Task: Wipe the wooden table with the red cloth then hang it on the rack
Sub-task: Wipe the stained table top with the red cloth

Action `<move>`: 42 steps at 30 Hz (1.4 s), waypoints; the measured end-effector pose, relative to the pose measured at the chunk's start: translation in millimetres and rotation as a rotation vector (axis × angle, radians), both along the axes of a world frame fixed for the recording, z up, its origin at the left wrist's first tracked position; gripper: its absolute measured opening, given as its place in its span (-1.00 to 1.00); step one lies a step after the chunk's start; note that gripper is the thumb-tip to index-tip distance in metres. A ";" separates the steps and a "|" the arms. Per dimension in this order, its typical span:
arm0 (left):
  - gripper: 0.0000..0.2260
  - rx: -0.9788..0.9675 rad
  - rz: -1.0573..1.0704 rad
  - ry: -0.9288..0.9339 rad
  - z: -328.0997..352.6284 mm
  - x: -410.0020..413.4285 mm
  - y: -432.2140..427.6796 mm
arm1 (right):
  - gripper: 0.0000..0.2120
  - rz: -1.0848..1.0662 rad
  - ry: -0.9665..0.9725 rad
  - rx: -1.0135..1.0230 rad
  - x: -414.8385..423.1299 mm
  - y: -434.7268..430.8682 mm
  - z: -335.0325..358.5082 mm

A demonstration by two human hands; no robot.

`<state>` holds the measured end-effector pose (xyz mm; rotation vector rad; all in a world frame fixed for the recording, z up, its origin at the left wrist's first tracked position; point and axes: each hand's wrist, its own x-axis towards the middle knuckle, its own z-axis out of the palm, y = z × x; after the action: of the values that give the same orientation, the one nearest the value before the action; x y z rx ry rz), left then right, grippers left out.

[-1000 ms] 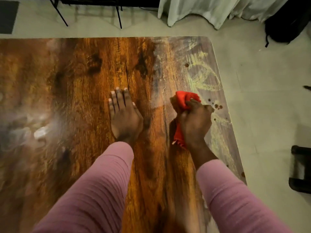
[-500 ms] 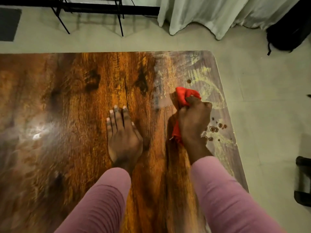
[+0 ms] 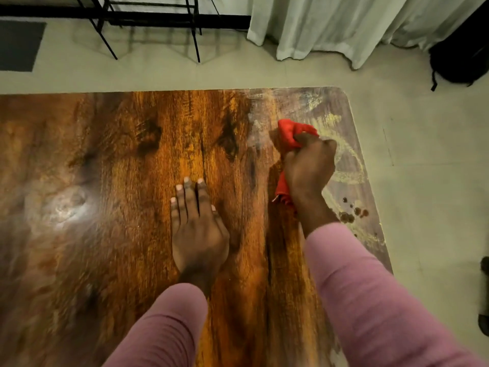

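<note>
A glossy brown wooden table (image 3: 119,181) with dark grain knots fills most of the frame, its rounded far corner seen at upper right. The left hand (image 3: 197,234) is laid flat, palm down, at the centre of the frame, fingers together and extended, nothing held. The right hand (image 3: 309,165) is closed into a fist right of centre, clamped around a crumpled bright red cloth (image 3: 292,133). Bunched cloth is seen above the knuckles, and a tail of it below the wrist, pressed against the table top. Both forearms are covered by pink ribbed sleeves (image 3: 370,300) entering from the bottom edge.

Pale yellowish smears (image 3: 344,165) are noted on the greyish strip of table just right of the fist. A cluster of small dark brown droplets (image 3: 352,214) is seen near the right table edge, below and right of the fist, apart from the cloth.

Beyond the table, a black metal rack (image 3: 148,19) with thin legs is seen on the pale tiled floor at upper left. Off-white curtains (image 3: 344,25) hang at upper right, with a black bag (image 3: 460,59) beside them at the frame's right edge.
</note>
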<state>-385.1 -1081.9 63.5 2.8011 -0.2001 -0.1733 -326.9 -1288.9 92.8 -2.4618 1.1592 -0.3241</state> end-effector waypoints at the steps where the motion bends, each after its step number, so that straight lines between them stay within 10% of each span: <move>1: -0.46 0.002 0.000 0.002 -0.4 1.0 -0.2 | -0.75 -0.048 -0.012 -0.002 10.3 3.5 1.3; 9: -0.46 0.034 0.013 0.000 -7.1 -0.6 0.9 | -0.67 0.599 -0.027 -0.008 25.7 71.4 0.3; 18: -0.48 0.016 0.007 -0.021 -5.7 0.5 0.3 | -0.79 0.033 -0.110 0.026 91.2 0.5 2.2; 27: -0.48 0.021 0.010 -0.028 -8.5 -0.9 1.4 | -0.60 0.593 -0.006 0.054 105.2 33.4 -0.4; 33: -0.50 0.014 0.011 -0.039 -11.4 2.4 0.0 | -0.82 0.038 -0.090 0.008 111.7 -5.2 7.2; 42: -0.49 0.041 0.000 -0.023 -9.4 4.1 2.8 | -0.62 0.625 -0.035 0.074 123.7 59.8 7.2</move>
<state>-381.0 -1079.2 54.1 2.8453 -0.2038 -0.1463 -203.2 -1229.1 100.1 -2.5818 0.3365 -0.1331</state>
